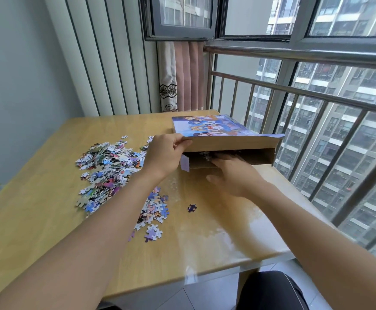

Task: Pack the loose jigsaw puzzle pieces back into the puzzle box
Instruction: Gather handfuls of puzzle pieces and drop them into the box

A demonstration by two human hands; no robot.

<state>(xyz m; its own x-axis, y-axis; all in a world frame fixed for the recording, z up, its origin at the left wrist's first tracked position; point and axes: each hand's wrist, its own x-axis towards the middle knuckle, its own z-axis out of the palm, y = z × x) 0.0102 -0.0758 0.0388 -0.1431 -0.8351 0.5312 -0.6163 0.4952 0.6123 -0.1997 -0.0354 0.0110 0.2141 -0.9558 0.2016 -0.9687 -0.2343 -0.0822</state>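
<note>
The wooden bench [48,220] fills most of my view, set against a railed window [316,97]. At its far right edge lies the puzzle box [216,128], flat, picture side up, its open end turned toward me. I judge it lies that way so pieces can be slid straight in from the bench. My left hand [163,153] pinches the near corner of the lifted flap [231,143], thumb below and fingers on top, holding the mouth open. My right hand [231,175] reaches into that opening, palm down. Its fingertips are blurred and hidden inside the box, so I cannot tell whether it grips pieces or has let them go. The big heap of loose pieces [106,168] sits left of the box, near my left wrist. A smaller cluster [153,211] lies nearer me, and one single piece [191,207] sits apart beside it. Most of the packing looks undone.
</note>
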